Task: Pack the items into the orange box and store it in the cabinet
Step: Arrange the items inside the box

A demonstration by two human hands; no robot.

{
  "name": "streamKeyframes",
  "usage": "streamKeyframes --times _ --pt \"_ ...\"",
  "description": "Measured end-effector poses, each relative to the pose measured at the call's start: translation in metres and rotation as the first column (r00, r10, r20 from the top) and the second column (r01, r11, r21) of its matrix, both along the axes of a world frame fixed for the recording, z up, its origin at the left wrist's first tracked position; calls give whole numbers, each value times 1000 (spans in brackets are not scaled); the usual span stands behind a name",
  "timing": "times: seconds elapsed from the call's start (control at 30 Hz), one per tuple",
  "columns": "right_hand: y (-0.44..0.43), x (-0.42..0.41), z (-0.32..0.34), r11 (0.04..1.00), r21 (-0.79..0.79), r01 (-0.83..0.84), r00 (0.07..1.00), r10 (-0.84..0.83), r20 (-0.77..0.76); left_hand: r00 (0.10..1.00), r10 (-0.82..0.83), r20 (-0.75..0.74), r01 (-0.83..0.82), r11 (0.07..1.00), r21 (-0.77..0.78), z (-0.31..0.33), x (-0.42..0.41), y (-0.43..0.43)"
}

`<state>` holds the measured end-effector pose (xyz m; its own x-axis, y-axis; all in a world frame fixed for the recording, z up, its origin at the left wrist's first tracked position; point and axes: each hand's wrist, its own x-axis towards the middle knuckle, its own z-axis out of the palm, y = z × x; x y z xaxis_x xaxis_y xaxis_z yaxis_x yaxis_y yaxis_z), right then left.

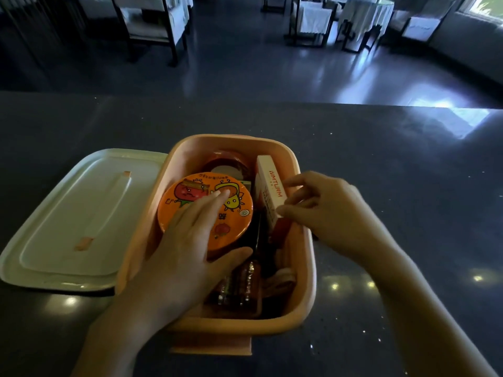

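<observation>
The orange box (pixel 307 270) stands open on the dark counter in front of me. Inside, a round orange noodle cup with cartoon faces (pixel 190 197) lies at the left, and my left hand (pixel 190 246) rests flat on its lid, thumb at its near edge. A white carton with red lettering (pixel 270 180) stands on edge along the right wall, pinched by the fingers of my right hand (pixel 324 208). A dark red round container (pixel 226 164) sits at the far end. Several wrapped snacks (pixel 242 284) lie at the near end.
The box's white lid (pixel 73 219) lies upside down on the counter just left of the box. The dark glossy counter (pixel 408 164) stretches to both sides. Beyond its far edge are a shiny floor and white-covered chairs and tables (pixel 313 20).
</observation>
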<state>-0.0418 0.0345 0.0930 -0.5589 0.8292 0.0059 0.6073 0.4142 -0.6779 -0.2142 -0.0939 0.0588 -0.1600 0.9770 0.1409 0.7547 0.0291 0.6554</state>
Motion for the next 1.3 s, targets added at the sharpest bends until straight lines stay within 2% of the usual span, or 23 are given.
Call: streamKeyframes --times 0.13,0.3,0.4,0.5,0.57,0.6,0.67,0.73,0.83,0.9,1.03,1.17,1.23,1.3 --pt "35 44 -7 999 -18 51 990 -53 -128 1000 -22 -14 23 999 38 2 27 12" --pt "86 88 -54 993 -44 106 992 -109 -56 996 61 -72 -54 993 102 -4 72 31" --pt "108 94 -81 999 9 -46 997 46 64 983 163 -80 -145 971 188 -6 105 45" --pt "116 82 -105 956 -25 -292 925 289 249 960 265 -93 -234 939 254 -5 132 57" --pt "112 66 -119 921 -39 -387 878 381 289 949 303 -85 -269 921 282 -3 146 59" --pt "108 59 -125 907 1 -422 869 404 286 945 320 -70 -289 914 286 -2 152 58" --pt "103 50 -135 882 142 -450 878 409 249 935 352 -42 -331 909 256 -2 165 57" --pt "107 52 -140 883 216 -416 908 391 149 922 381 -66 -363 911 195 -6 176 59" --pt "123 72 -141 919 173 -354 935 351 46 860 422 -287 -400 907 134 -14 185 71" --pt "139 88 -136 940 140 -312 950 312 17 837 425 -346 -412 904 113 -21 185 85" --pt "165 115 -119 968 21 -252 963 253 -97 858 360 -366 -411 909 -69 -59 175 116" --pt "175 135 -98 960 -78 -269 951 253 -176 891 270 -366 -384 878 -285 -96 169 133" --pt "175 137 -84 952 -88 -294 940 272 -204 897 316 -309 -401 876 -267 -95 168 135" --pt "173 135 -66 943 -88 -322 924 292 -249 877 370 -308 -429 891 -151 -80 170 130"
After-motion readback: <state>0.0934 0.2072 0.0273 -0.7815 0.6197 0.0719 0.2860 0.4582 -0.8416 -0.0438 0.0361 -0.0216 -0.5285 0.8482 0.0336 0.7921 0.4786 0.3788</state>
